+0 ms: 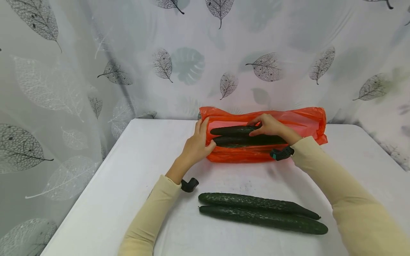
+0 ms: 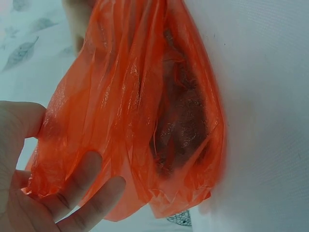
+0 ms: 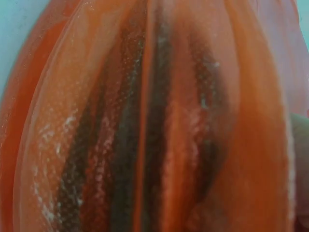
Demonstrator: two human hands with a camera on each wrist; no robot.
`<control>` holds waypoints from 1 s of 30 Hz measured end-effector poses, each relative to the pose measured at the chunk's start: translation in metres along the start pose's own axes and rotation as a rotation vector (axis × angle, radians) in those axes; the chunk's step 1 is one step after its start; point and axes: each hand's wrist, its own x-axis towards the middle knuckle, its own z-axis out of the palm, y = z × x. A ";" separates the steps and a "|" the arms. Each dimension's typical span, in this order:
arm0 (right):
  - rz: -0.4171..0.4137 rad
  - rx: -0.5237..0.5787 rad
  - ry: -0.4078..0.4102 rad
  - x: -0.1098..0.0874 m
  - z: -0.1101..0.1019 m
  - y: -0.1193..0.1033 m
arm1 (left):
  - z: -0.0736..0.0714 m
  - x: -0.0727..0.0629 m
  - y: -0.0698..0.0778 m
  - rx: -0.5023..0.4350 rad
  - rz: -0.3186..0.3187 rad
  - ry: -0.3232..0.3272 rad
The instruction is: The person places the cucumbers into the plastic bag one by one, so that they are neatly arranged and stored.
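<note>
An orange-red plastic bag (image 1: pixel 305 119) lies with its long opening spread at the far side of the table. Two dark green cucumbers lie side by side in it, the rear cucumber (image 1: pixel 227 130) and the front cucumber (image 1: pixel 238 141). At the bag's left end my left hand (image 1: pixel 196 144) holds the edge between thumb and fingers; the left wrist view shows the crinkled plastic (image 2: pixel 120 101) in its grip. My right hand (image 1: pixel 269 126) reaches over the opening and grips the rear cucumber near its right part. Through the film, the right wrist view shows dark cucumber shapes (image 3: pixel 161 111).
Nearer on the white table (image 1: pixel 134 170), two more long cucumbers lie alongside each other, one behind (image 1: pixel 250 201) and one in front (image 1: pixel 256 217). A leaf-patterned curtain (image 1: pixel 198 32) hangs behind the table and along its left side.
</note>
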 end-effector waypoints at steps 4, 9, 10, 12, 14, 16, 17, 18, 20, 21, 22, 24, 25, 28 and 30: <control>-0.005 -0.004 0.010 0.003 0.000 0.002 | -0.001 0.000 0.001 0.004 0.004 0.007; 0.015 0.006 0.014 0.007 0.001 0.006 | -0.001 0.001 0.002 0.004 -0.002 -0.002; 0.020 0.005 0.015 0.008 0.001 0.007 | -0.001 0.001 0.003 0.003 -0.004 -0.004; 0.023 0.007 0.010 0.010 0.003 0.009 | -0.001 0.001 0.003 -0.001 -0.007 -0.008; 0.025 0.014 0.001 0.011 0.004 0.011 | -0.001 0.001 0.004 -0.003 -0.009 -0.009; 0.022 0.020 -0.011 0.012 0.006 0.013 | -0.001 0.001 0.004 -0.005 -0.011 -0.010; 0.019 0.024 -0.019 0.012 0.007 0.014 | -0.001 0.001 0.004 -0.005 -0.010 -0.012; 0.018 0.027 -0.024 0.012 0.008 0.015 | 0.000 0.001 0.004 -0.005 -0.009 -0.013; 0.024 0.029 -0.031 0.013 0.009 0.017 | 0.000 0.001 0.004 -0.002 -0.004 -0.012; 0.025 0.029 -0.032 0.013 0.010 0.018 | 0.000 0.000 0.004 0.000 -0.002 -0.011; 0.030 0.028 -0.036 0.014 0.010 0.018 | 0.000 0.000 0.004 0.002 0.001 -0.010; 0.026 0.021 -0.040 0.014 0.011 0.018 | -0.001 0.000 0.004 0.004 0.004 -0.006; 0.020 0.016 -0.043 0.015 0.011 0.018 | -0.002 0.001 0.004 0.005 0.003 -0.004; 0.005 -0.006 -0.065 0.016 0.013 0.017 | -0.004 0.002 0.002 0.005 -0.008 0.000; -0.001 -0.014 -0.080 0.017 0.015 0.018 | -0.006 0.002 0.001 0.002 -0.017 0.002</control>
